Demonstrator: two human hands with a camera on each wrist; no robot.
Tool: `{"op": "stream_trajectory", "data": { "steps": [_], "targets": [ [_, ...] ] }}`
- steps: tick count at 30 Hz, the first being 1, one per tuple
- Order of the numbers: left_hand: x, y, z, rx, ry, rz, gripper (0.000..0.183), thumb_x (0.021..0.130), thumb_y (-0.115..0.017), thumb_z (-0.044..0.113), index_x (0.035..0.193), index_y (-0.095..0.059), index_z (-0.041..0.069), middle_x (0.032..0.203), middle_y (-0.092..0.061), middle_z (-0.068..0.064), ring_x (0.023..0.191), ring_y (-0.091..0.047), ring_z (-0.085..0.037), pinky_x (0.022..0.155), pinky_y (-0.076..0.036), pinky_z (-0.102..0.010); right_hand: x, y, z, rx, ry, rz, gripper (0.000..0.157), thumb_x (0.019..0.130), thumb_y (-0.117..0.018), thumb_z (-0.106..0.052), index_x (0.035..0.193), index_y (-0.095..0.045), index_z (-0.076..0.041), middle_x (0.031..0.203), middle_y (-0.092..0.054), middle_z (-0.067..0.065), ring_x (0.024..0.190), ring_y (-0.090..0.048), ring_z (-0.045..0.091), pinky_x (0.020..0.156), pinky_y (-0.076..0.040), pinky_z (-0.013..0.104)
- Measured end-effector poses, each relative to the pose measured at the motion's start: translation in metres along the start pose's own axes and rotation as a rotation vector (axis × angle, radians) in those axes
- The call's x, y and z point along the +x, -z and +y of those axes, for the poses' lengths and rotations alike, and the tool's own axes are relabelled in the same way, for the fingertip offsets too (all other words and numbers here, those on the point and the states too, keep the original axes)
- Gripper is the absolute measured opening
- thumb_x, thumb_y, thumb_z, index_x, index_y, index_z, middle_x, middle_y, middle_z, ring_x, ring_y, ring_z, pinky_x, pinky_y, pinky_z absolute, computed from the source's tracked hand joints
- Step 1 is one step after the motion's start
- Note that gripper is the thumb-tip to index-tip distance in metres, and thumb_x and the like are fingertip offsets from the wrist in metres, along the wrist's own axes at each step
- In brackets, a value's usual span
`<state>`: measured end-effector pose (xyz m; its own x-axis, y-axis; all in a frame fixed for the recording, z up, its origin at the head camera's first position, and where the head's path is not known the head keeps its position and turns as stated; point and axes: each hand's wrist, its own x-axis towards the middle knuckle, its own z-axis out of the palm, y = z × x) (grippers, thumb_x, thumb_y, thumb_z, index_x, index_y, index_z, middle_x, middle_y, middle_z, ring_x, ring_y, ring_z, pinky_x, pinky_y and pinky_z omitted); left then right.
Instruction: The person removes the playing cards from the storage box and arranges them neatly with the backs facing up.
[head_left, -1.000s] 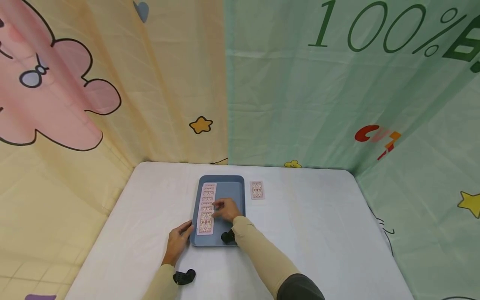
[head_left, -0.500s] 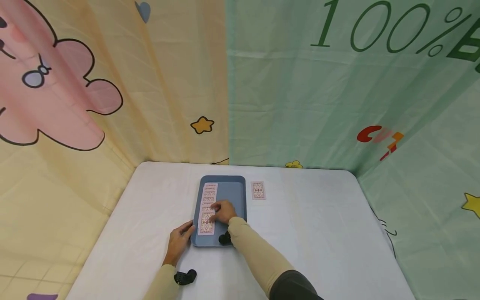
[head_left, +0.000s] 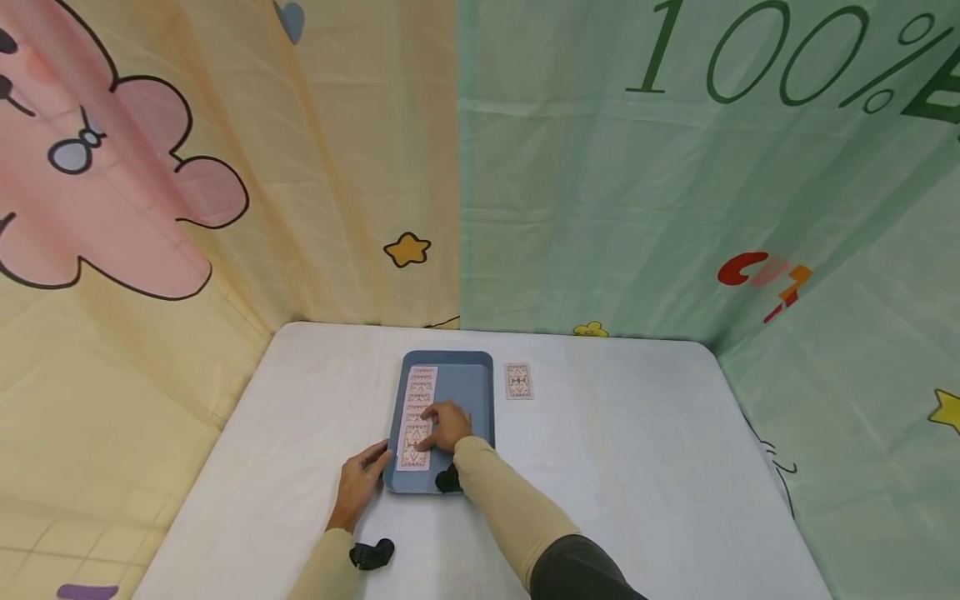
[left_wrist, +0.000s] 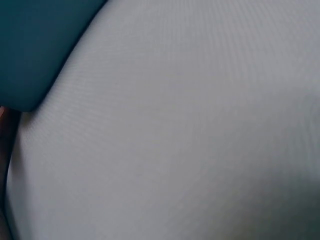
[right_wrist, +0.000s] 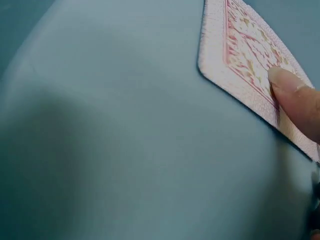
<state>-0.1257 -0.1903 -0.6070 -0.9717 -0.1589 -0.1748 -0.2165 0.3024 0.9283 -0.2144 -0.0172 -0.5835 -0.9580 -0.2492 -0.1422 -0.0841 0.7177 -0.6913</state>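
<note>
A blue-grey tray (head_left: 465,379) lies lengthwise on the white table. Along its left side runs a column of overlapping playing cards (head_left: 415,450), patterned red backs up. My left hand (head_left: 357,483) holds the tray's left rim, thumb and fingertips at the edge; the left wrist view catches only a sliver of it beside the tray corner (left_wrist: 30,55). Over the cards, my right hand (head_left: 450,427) spreads thumb and index finger, touching the column. In the right wrist view its thumb (right_wrist: 295,100) presses the nearest card (right_wrist: 250,55), which lies whole on top.
A single playing card (head_left: 519,381), back up, lies on the table (head_left: 615,450) just right of the tray. Printed curtains (head_left: 585,208) enclose the table's back and sides. Black wrist cameras (head_left: 372,554) sit on both wrists.
My right hand has shifted left over the tray, its thumb moving from the card's right edge onto its back. My left hand stays at the rim. The head view has turned slightly left.
</note>
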Motion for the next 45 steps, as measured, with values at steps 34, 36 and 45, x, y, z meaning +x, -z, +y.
{"op": "stream_trajectory", "data": {
  "steps": [34, 36, 45],
  "targets": [
    [-0.001, 0.0, -0.001, 0.017, -0.009, 0.017, 0.04, 0.097, -0.058, 0.016, 0.13, -0.056, -0.006, 0.129, -0.057, -0.025, 0.126, -0.049, -0.039, 0.102, -0.04, -0.051, 0.0, 0.007, 0.007, 0.232, 0.008, -0.028, 0.024, 0.071, -0.085, -0.005, 0.089, -0.069, -0.009, 0.07, -0.051, -0.005, 0.063, -0.046, 0.008, 0.06, -0.04, 0.022],
    [-0.001, 0.0, 0.0, 0.024, -0.019, 0.024, 0.04, 0.097, -0.058, 0.017, 0.13, -0.056, -0.006, 0.129, -0.058, -0.025, 0.125, -0.05, -0.039, 0.102, -0.04, -0.051, 0.0, 0.008, 0.008, 0.257, 0.021, -0.026, 0.023, 0.073, -0.083, -0.004, 0.091, -0.07, -0.008, 0.07, -0.05, -0.005, 0.063, -0.045, 0.007, 0.059, -0.039, 0.021],
    [0.0, -0.001, 0.001, 0.045, -0.019, 0.014, 0.041, 0.097, -0.058, 0.019, 0.13, -0.056, -0.005, 0.129, -0.058, -0.024, 0.126, -0.049, -0.038, 0.102, -0.04, -0.052, -0.005, 0.016, 0.012, 0.339, 0.025, 0.005, 0.019, 0.076, -0.078, 0.002, 0.093, -0.072, -0.002, 0.067, -0.051, -0.002, 0.062, -0.045, 0.01, 0.057, -0.039, 0.022]
  ]
}}
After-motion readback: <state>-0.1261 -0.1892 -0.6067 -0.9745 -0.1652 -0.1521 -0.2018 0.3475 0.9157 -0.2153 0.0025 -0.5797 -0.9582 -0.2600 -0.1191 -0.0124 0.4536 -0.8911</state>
